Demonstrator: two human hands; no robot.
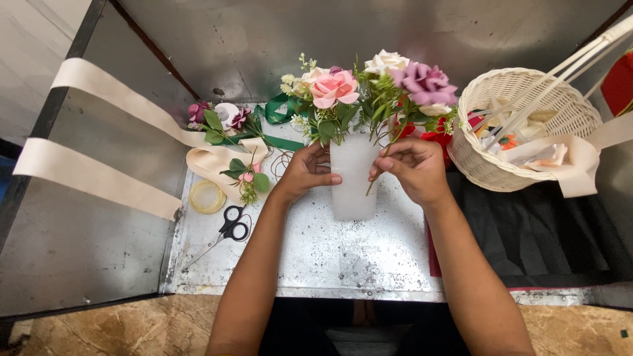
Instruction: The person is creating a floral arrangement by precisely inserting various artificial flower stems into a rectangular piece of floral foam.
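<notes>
Reaching up from the bottom of the frame, two bare forearms are seen meeting at a white foam block [354,181] that stands at the centre of the picture on a scuffed metal worktop [369,254]. The block is steadied on its left side by the left hand [304,171], whose fingers are curled against the foam with the thumb laid across its front. A thin green stem [381,166] is pinched in the closed fingertips of the right hand [412,168], just right of the block's top edge. The stem's long axis is tilted, running from lower left to upper right, and its upper end is lost among the foliage. Of the two hands, the right is the nearer to the stem; the block's top lies just above and left of it.

Above the hands, the block is crowned by a bouquet: a pink rose [334,88], a cream rose [386,62] and a mauve rose [426,82] are set among green leaves. At the left of the frame, black scissors [232,227], a tape roll [207,196], loose sprigs [245,177] and a cream ribbon [119,105] are laid out. A white wicker basket [488,168] with mixed contents is placed at the right, well apart from the block.
</notes>
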